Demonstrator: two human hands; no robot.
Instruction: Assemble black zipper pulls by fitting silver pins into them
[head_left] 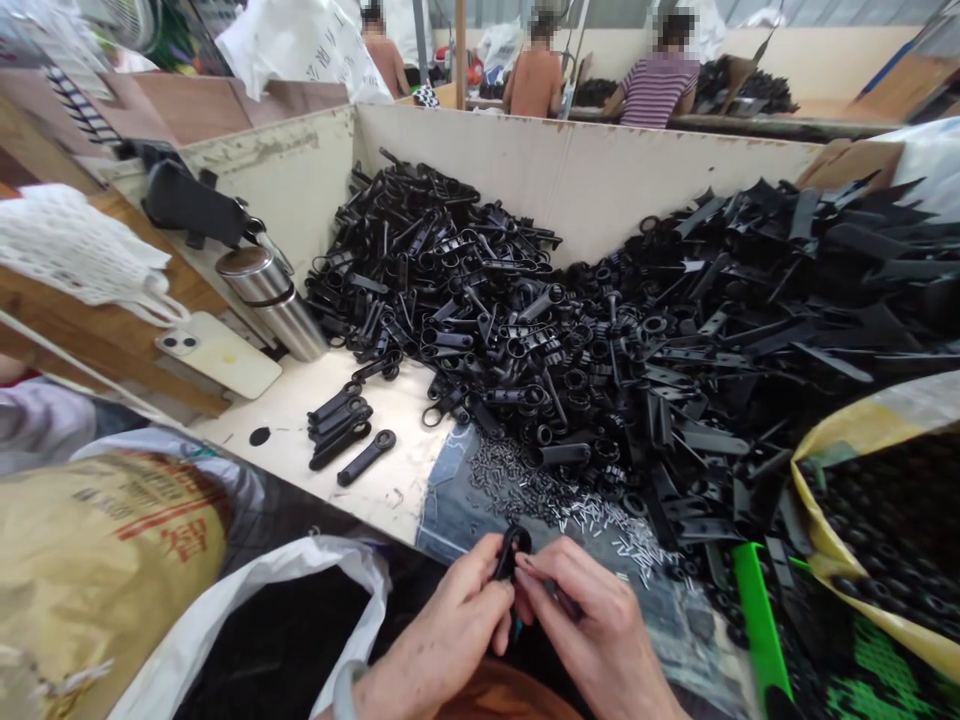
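Observation:
My left hand (457,610) is closed around a black plastic part with a ring-shaped end (514,545), held upright at the front edge of the bench. Against that ring end, the thumb and fingers of my right hand (581,600) are pinched together; whatever small piece they hold is hidden. Just beyond my hands, small dark screws (502,475) and silvery pins (615,530) lie scattered on a blue denim cloth (442,500). Several similar black parts (366,458) lie side by side on the pale board to the left.
A large heap of black plastic parts (480,290) fills the walled bench. At left stand a steel flask (289,315) and a phone (221,355). A white sack (367,590) opens below; a yellow-edged sack (810,470) and green plastic piece (761,620) sit right. People work behind.

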